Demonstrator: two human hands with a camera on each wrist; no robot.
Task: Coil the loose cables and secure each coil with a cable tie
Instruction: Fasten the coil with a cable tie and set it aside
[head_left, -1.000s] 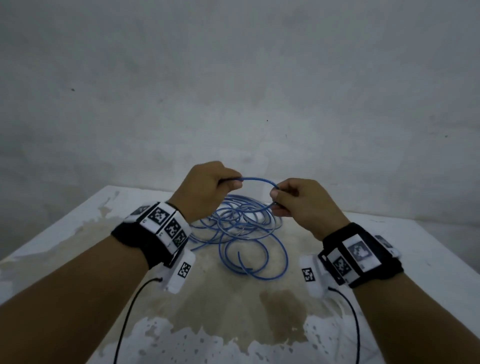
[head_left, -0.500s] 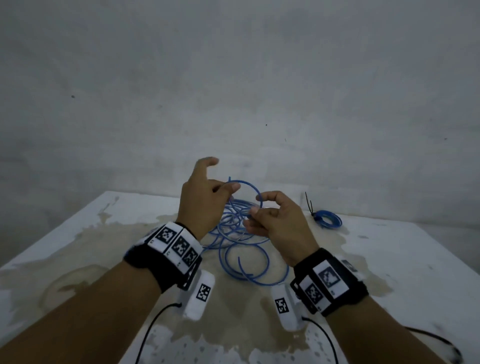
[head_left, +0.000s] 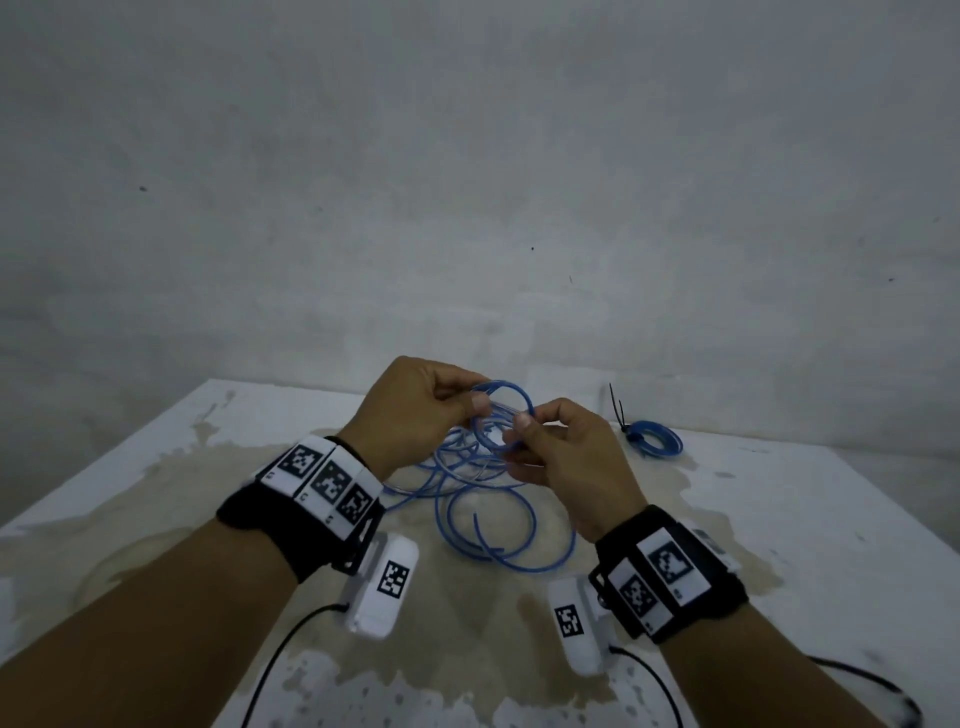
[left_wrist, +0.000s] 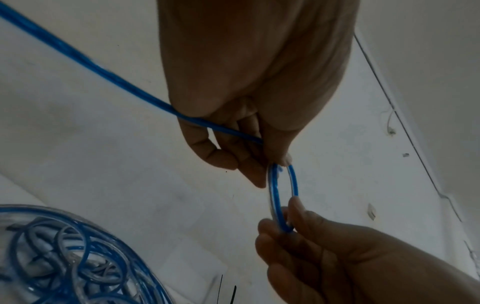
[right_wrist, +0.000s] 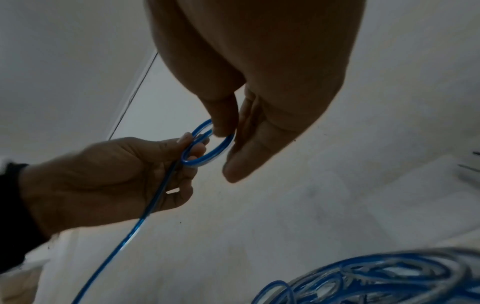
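A loose blue cable lies in tangled loops on the white table. Above the heap, both hands hold a small coil of that cable, two turns wide. My left hand pinches one side of the coil between thumb and fingers, and the cable's strand runs out from under it. My right hand pinches the opposite side of the coil. The cable's cut end points up from the heap.
A finished blue coil bound by a black cable tie lies at the table's far right, close to the grey wall. Black wrist-camera leads trail off the near edge. The tabletop is stained brown in the middle.
The hands have come together: the left hand's fingers, spread half a second ago, now close on the small coil. A second turn has been added to the loop.
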